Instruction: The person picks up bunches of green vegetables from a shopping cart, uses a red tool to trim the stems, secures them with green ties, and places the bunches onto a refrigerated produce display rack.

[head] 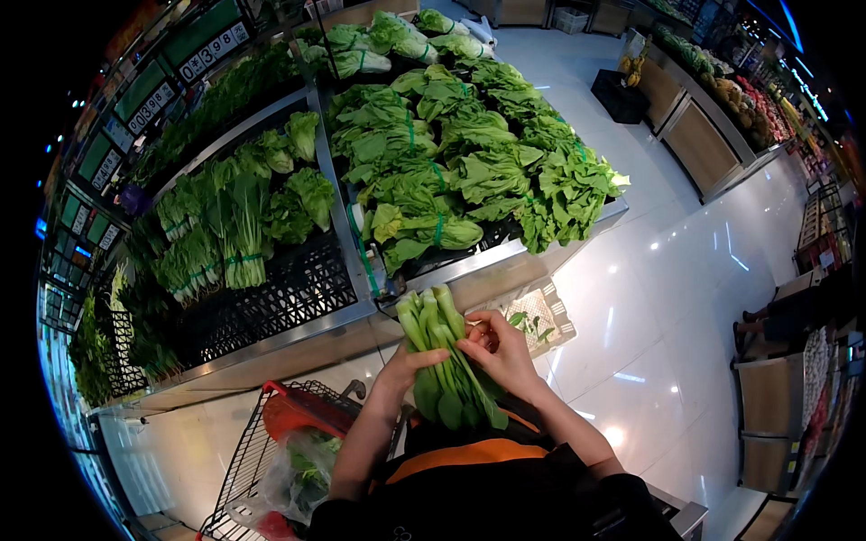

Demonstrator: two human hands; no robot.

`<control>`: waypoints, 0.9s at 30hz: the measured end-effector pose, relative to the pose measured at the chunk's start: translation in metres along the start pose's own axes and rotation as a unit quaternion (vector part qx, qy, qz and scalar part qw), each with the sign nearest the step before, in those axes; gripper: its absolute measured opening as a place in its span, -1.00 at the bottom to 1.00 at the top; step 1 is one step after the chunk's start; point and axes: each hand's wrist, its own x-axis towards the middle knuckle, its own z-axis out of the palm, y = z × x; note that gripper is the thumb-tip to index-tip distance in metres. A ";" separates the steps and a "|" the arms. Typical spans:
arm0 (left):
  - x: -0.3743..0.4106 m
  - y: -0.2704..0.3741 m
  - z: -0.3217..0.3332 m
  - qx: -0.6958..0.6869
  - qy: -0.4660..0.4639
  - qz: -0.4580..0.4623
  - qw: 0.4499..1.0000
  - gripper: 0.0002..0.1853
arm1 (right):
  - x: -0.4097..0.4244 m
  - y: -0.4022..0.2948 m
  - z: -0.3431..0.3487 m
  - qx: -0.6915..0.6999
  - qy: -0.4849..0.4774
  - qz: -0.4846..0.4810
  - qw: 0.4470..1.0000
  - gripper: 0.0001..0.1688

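A bunch of leafy green stalks (443,338) is held in front of the body, its pale cut ends up and its leaves hanging down. My left hand (413,362) is closed round the stalks from the left, with the thumb across them. At the bunch's right side, my right hand (497,348) has its thumb and fingers pinched together near an outer stalk; whether it grips that stalk is not clear. Beyond the hands, green-banded leafy bunches (487,162) cover the display stand. A roll of green tape (358,220) sits at its near left corner.
A shopping cart (237,453) with a plastic bag of greens (304,466) stands at the lower left. A pale plastic crate (565,308) with loose leaves lies on the floor by the metal stand edge (473,267). Black crates (298,291) hold more greens. A person's legs (751,324) show far right.
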 end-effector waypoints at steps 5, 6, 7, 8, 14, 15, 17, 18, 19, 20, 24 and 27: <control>0.017 0.003 0.026 0.142 -0.009 0.042 0.989 -0.36 | -0.003 -0.005 -0.024 -0.050 0.008 -0.071 0.996 -0.52; 0.019 0.006 0.032 0.176 -0.018 0.055 0.983 -0.35 | -0.006 -0.002 -0.026 -0.055 0.016 -0.098 0.993 -0.52; 0.022 0.008 0.037 0.209 -0.027 0.069 0.975 -0.35 | -0.008 0.000 -0.029 -0.061 0.025 -0.126 0.990 -0.51; 0.025 0.009 0.040 0.255 -0.031 0.103 0.961 -0.38 | -0.011 0.000 -0.033 -0.046 0.005 -0.112 0.993 -0.54; 0.034 -0.006 0.043 0.307 0.026 0.130 0.942 -0.37 | -0.015 0.004 -0.055 -0.169 0.027 -0.211 0.963 -0.64; 0.039 -0.011 0.042 0.315 0.022 0.125 0.940 -0.33 | -0.022 0.008 -0.061 -0.121 0.034 -0.133 0.983 -0.68; 0.040 -0.020 0.031 0.345 0.042 0.102 0.932 -0.29 | -0.048 0.025 -0.069 -0.018 0.047 0.016 0.999 -0.75; 0.039 -0.026 0.026 0.320 0.060 0.108 0.939 -0.30 | -0.061 0.043 -0.080 0.021 -0.038 0.090 0.995 -0.77; 0.037 -0.027 0.022 0.330 0.058 0.121 0.934 -0.35 | -0.078 0.063 -0.093 0.057 -0.114 0.160 0.979 -0.78; 0.033 -0.022 0.029 0.281 0.064 0.133 0.948 -0.40 | -0.098 0.087 -0.100 -0.011 -0.184 0.182 0.966 -0.76; 0.013 -0.020 0.024 0.246 0.180 0.134 0.943 -0.54 | -0.152 0.177 -0.087 -0.123 -0.295 0.144 0.937 -0.50; 0.014 -0.019 0.039 0.208 0.202 0.108 0.951 -0.51 | -0.166 0.255 -0.057 -0.111 -0.294 0.133 0.940 -0.41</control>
